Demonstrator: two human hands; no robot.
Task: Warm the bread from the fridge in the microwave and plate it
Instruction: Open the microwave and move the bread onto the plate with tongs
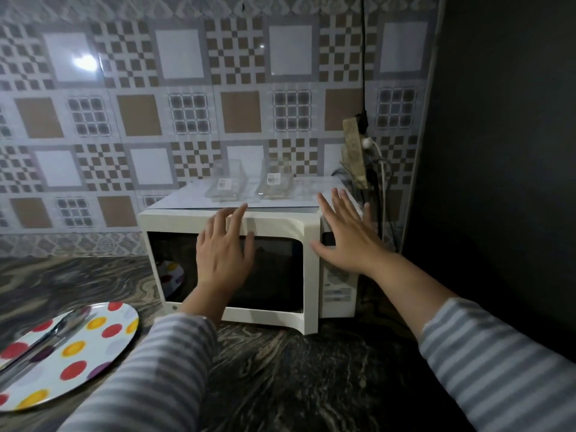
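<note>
Head view
Microwave (280,269): door stands slightly ajar; the bread cannot be made out behind the dark glass.
Plate (103,347): polka-dotted, a spoon (53,335) is laid across it.
Glass jars (249,182): two seen on the microwave top.
Left hand (223,251): fingers spread, flat against the door, nothing held.
Right hand (346,235): fingers splayed by the control panel, nothing gripped.
Counter (296,369): dark, swirled; patterned wall tiles behind.

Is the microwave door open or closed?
A little open. The microwave door sticks out from the control panel at its right edge. The left hand lies flat on it.
</note>
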